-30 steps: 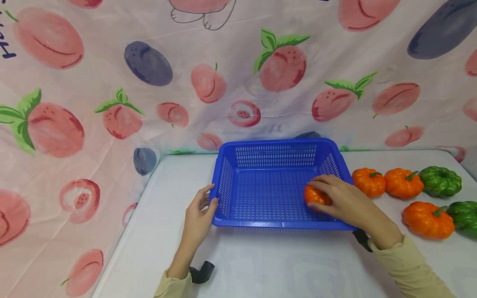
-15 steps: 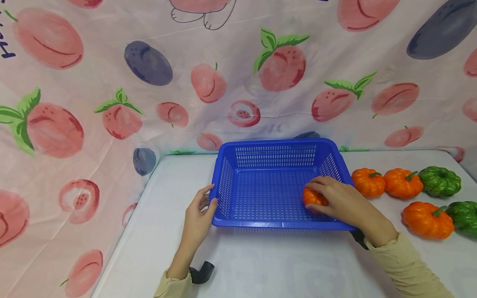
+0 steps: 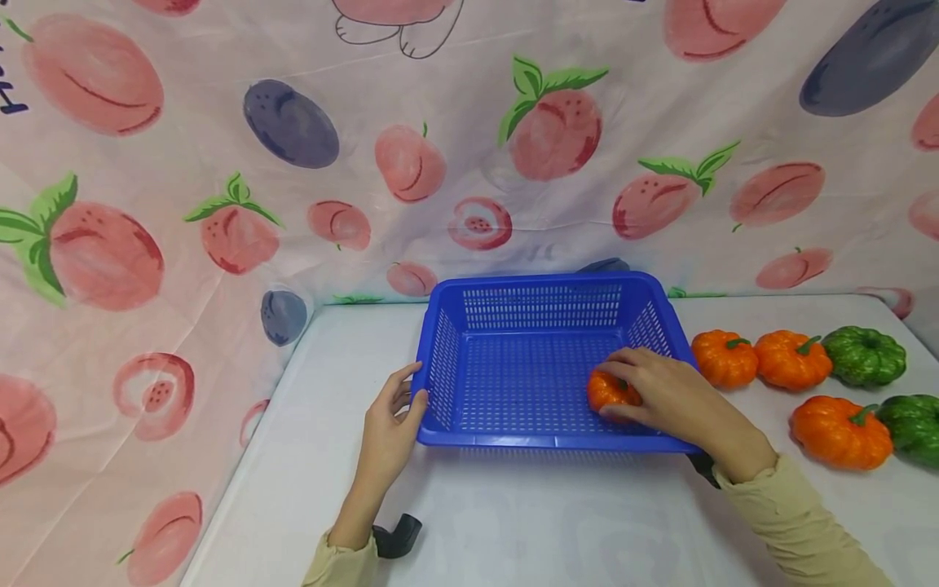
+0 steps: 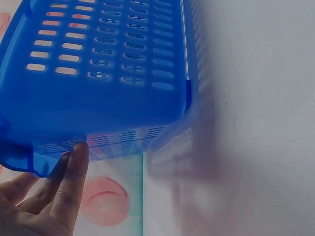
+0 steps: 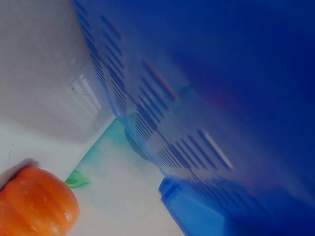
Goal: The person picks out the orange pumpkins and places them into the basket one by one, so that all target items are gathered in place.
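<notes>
A blue slotted plastic basket (image 3: 543,383) stands on the white table. At its left end my left hand (image 3: 392,424) holds the rim, thumb near the front corner; in the left wrist view fingers (image 4: 74,177) touch the outer wall. Inside the basket, toward the right front, my right hand (image 3: 663,395) grips a small orange pumpkin (image 3: 607,395), fingers over its top and thumb at its front. The palm covers the pumpkin's right side. Basket wall (image 5: 236,98) fills much of the right wrist view, hiding the right hand there.
Right of the basket sit orange pumpkins (image 3: 725,360) (image 3: 792,361) (image 3: 842,434) and green pumpkins (image 3: 866,357) (image 3: 913,428) on the table (image 3: 528,522). A fruit-print cloth (image 3: 469,163) hangs right behind the basket and along the left side.
Inside the basket, the pumpkin has shifted slightly left with my right hand, and more of it shows beyond the fingers. My left hand and the basket have stayed in place.
</notes>
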Tool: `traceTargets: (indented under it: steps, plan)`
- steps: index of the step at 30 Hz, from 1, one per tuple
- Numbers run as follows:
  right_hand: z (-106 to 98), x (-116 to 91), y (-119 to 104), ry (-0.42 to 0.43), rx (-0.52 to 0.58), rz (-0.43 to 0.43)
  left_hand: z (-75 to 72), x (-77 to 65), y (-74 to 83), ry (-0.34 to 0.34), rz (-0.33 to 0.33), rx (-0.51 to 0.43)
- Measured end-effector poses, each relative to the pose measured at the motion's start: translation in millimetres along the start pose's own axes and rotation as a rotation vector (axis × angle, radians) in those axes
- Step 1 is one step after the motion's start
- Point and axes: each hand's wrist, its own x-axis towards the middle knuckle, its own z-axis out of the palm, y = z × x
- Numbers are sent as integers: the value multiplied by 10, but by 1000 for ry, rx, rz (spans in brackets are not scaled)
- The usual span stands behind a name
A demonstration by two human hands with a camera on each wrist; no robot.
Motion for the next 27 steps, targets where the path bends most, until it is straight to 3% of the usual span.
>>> traceTargets:
  steps: [27]
  plan:
    - [-97,-44,37,71,8,-20,18,9,-11,5,-18,15]
